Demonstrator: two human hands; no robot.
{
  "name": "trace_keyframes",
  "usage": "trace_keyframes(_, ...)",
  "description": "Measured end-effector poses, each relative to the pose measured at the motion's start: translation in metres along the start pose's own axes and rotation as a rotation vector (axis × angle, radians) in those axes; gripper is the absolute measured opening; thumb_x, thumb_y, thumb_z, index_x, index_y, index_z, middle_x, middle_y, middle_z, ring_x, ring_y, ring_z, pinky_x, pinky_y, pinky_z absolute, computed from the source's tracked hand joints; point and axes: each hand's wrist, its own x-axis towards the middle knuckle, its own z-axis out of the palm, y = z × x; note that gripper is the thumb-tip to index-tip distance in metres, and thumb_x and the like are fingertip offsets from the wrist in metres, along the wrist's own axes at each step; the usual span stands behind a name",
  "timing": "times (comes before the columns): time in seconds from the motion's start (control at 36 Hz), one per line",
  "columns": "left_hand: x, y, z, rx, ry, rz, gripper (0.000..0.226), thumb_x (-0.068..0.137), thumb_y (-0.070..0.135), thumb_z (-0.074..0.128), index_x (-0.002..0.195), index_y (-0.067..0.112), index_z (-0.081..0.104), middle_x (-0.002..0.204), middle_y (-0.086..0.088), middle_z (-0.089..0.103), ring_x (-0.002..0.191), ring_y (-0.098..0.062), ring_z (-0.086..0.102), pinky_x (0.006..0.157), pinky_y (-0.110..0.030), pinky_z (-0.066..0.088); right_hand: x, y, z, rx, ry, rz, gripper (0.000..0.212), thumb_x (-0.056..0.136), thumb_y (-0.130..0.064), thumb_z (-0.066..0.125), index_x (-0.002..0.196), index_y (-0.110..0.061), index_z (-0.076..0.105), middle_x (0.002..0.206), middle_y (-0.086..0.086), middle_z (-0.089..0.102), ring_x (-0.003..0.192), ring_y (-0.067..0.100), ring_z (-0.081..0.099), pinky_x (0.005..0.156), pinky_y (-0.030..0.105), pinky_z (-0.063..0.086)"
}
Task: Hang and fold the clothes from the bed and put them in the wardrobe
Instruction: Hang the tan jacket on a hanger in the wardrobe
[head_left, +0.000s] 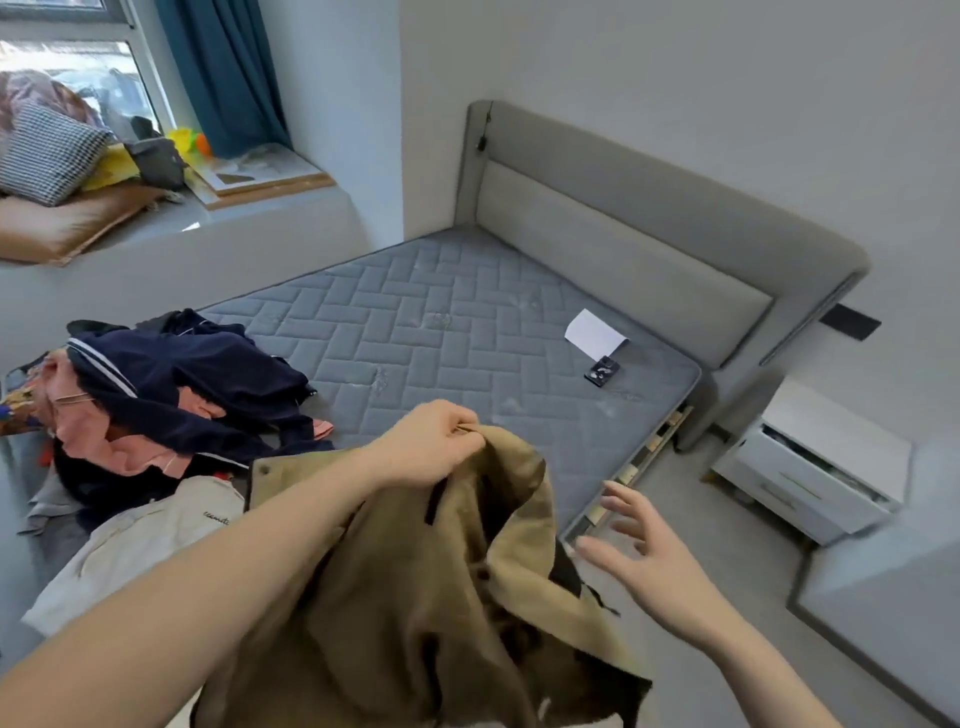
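**Khaki jacket lifted at bed edge, left hand pinching it**

Grey quilted mattress (441, 332) is bare, grey padded headboard (623, 234) behind it. Clothes pile (171, 405) sits on the mattress's left part: navy garment with white piping on top, pink fabric under it, cream shirt (140, 540) nearest the camera. Khaki jacket (415, 597) hangs in front of the pile, over the near bed edge, bunched, dark lining showing. Left hand (431, 441) pinches the jacket's top edge, fingers curled round the fabric. Right hand (644, 545) is beside the jacket, fingers spread, holding nothing. White nightstand (810, 462) stands right of the bed. White paper (595, 332) and a small dark card (602, 370) lie near the headboard.
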Motion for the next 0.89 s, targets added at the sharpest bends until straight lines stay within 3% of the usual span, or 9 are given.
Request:
trace_keyframes(0.08, -0.008, 0.045, 0.015, 0.030, -0.118, 0.097, 0.031, 0.092, 0.021, 0.054, 0.066, 0.007, 0.042, 0.058, 0.005, 0.034, 0.054, -0.011, 0.032, 0.054, -0.030, 0.032, 0.001, -0.027, 0.033, 0.009, -0.072, -0.193, 0.100, 0.068, -0.057, 0.086, 0.149, -0.050, 0.028, 0.139, -0.035, 0.045, 0.130, -0.012, 0.042, 0.104, 0.020, 0.038)
trace_keyframes(0.19, -0.007, 0.062, 0.017, -0.027, -0.091, 0.187, 0.032, 0.091, 0.023, 0.058, 0.066, 0.007, 0.046, 0.057, 0.006, 0.037, 0.055, -0.012, 0.034, 0.053, -0.027, 0.033, 0.028, -0.034, 0.046, -0.108, 0.179, -0.275, 0.037, 0.076, -0.016, 0.066, 0.100, -0.044, 0.062, 0.088, -0.021, 0.069, 0.082, 0.003, 0.062, 0.070, 0.026, 0.049)
trace_keyframes(0.25, -0.004, 0.052, 0.007, 0.021, -0.066, 0.201, 0.033, 0.089, 0.030, 0.064, 0.066, 0.010, 0.050, 0.056, 0.006, 0.041, 0.055, -0.011, 0.038, 0.056, -0.028, 0.037, 0.034, -0.030, 0.040, -0.103, 0.238, -0.258, 0.034, 0.078, -0.004, 0.057, 0.085, -0.036, 0.066, 0.078, -0.016, 0.069, 0.075, 0.007, 0.060, 0.066, 0.029, 0.048)
trace_keyframes(0.36, -0.002, 0.001, -0.008, 0.213, -0.139, 0.098, 0.054, 0.074, 0.066, 0.074, 0.069, 0.014, 0.060, 0.058, 0.008, 0.049, 0.055, -0.006, 0.045, 0.056, -0.024, 0.038, 0.032, -0.032, 0.026, -0.011, 0.218, -0.279, 0.040, 0.079, 0.007, 0.052, 0.086, -0.028, 0.072, 0.081, -0.011, 0.073, 0.080, 0.006, 0.065, 0.070, 0.023, 0.050)
trace_keyframes(0.44, -0.012, -0.036, -0.007, 0.168, -0.273, -0.019, 0.047, 0.073, 0.064, 0.077, 0.075, 0.017, 0.072, 0.060, 0.011, 0.058, 0.057, -0.003, 0.051, 0.059, -0.024, 0.041, 0.033, -0.038, 0.023, 0.083, 0.199, -0.307, 0.041, 0.081, 0.010, 0.051, 0.084, -0.024, 0.074, 0.082, -0.009, 0.074, 0.085, 0.008, 0.067, 0.074, 0.021, 0.051)
trace_keyframes(0.53, -0.030, -0.076, 0.008, 0.114, -0.333, -0.131, 0.043, 0.070, 0.059, 0.084, 0.077, 0.018, 0.073, 0.065, 0.012, 0.064, 0.060, -0.001, 0.056, 0.062, -0.023, 0.046, 0.039, -0.041, 0.019, 0.184, 0.241, -0.294, 0.037, 0.078, 0.005, 0.049, 0.080, -0.022, 0.075, 0.079, -0.004, 0.074, 0.083, 0.016, 0.068, 0.076, 0.031, 0.053)
trace_keyframes(0.67, -0.040, -0.132, 0.050, 0.141, -0.183, -0.183, 0.022, 0.091, 0.040, 0.071, 0.083, 0.020, 0.074, 0.086, 0.007, 0.071, 0.085, -0.006, 0.064, 0.089, -0.031, 0.050, 0.041, -0.041, 0.001, 0.311, 0.302, -0.227, 0.038, 0.086, 0.007, 0.048, 0.075, -0.018, 0.074, 0.077, 0.008, 0.072, 0.073, 0.015, 0.064, 0.071, 0.034, 0.051)
trace_keyframes(0.78, -0.016, -0.121, 0.058, -0.076, -0.011, -0.231, 0.026, 0.106, 0.022, 0.051, 0.082, 0.019, 0.062, 0.070, 0.006, 0.062, 0.069, -0.004, 0.055, 0.085, -0.045, 0.049, 0.033, -0.022, -0.027, 0.291, 0.350, -0.177, 0.034, 0.087, 0.005, 0.051, 0.079, -0.018, 0.076, 0.081, 0.008, 0.074, 0.079, 0.022, 0.068, 0.075, 0.037, 0.053)
trace_keyframes(0.89, 0.017, -0.050, 0.051, -0.175, 0.171, -0.197, 0.031, 0.109, 0.025, 0.042, 0.090, 0.019, 0.066, 0.092, -0.001, 0.070, 0.091, -0.016, 0.063, 0.080, -0.033, 0.046, 0.020, 0.010, -0.067, 0.304, 0.436, -0.103, 0.029, 0.093, -0.003, 0.055, 0.084, -0.019, 0.077, 0.083, 0.003, 0.074, 0.077, 0.008, 0.065, 0.073, 0.028, 0.050)
